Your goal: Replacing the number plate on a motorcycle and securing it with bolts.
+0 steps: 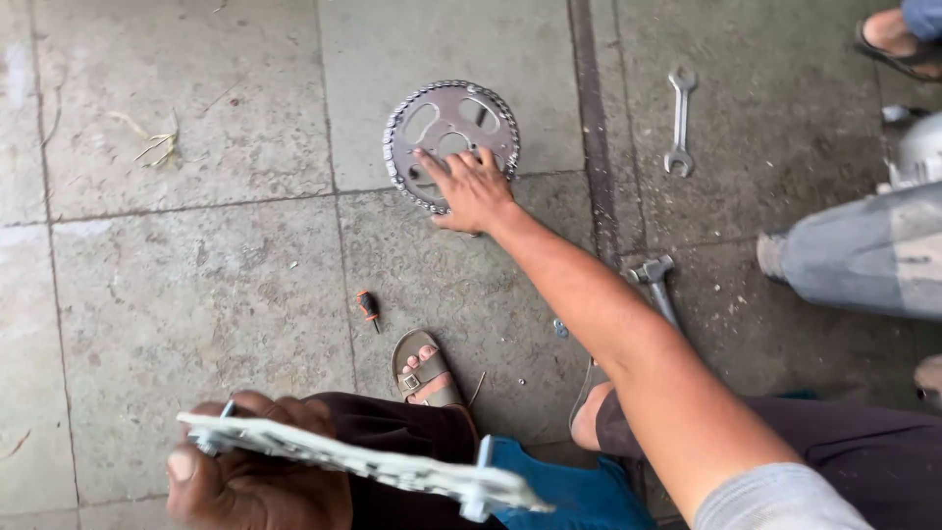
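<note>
— Left hand [250,481] is clamped round a pale flat metal plate [363,461], low by the knee.

— And the right hand [471,186]?

— Stretched out, fingers spread flat on the sprocket [449,137] lying on the concrete floor [196,275], gripping nothing.

— Around it?

— A small screwdriver [368,307] near the sandal [424,371], a wrench [679,123] well off right.

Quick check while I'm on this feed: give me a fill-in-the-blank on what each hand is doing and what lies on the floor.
1. The right hand rests on a toothed metal ____ wrapped with chain.
2. The left hand holds a flat pale metal ____.
3. Right of the sprocket, a double-ended ____ lies on the concrete floor.
4. The small screwdriver near the sandalled foot has an ____ and black handle.

Missing words: sprocket; plate; wrench; orange
</note>
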